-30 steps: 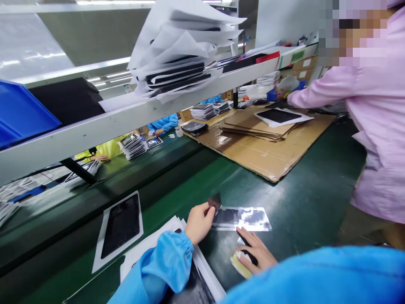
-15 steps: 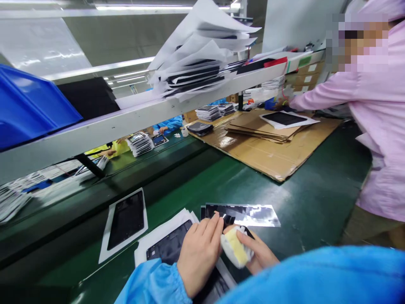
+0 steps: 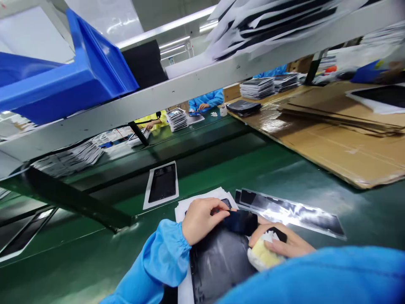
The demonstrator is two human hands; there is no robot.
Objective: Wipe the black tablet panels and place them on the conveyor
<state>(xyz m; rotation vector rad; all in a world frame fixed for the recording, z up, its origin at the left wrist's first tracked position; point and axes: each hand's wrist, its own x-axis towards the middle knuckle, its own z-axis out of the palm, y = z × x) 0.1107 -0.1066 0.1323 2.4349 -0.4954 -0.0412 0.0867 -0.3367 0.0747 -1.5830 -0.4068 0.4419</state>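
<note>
The dark glossy rectangular panel (image 3: 218,261) lay on the white paper stack (image 3: 202,202) at the near edge of the green belt, with a small dark film strip (image 3: 242,222) apparently only half placed. The left hand (image 3: 202,219) pinched that strip's end, fingers curled; the right hand (image 3: 284,242) gripped a yellow-white sponge pad (image 3: 261,255), ready beside it

Factory assembly line: green conveyor belt (image 3: 221,169), overhead shelf (image 3: 177,90), blue bin (image 3: 79,80), stacked panels (image 3: 257,88), smocked workers (image 3: 205,100).
</note>
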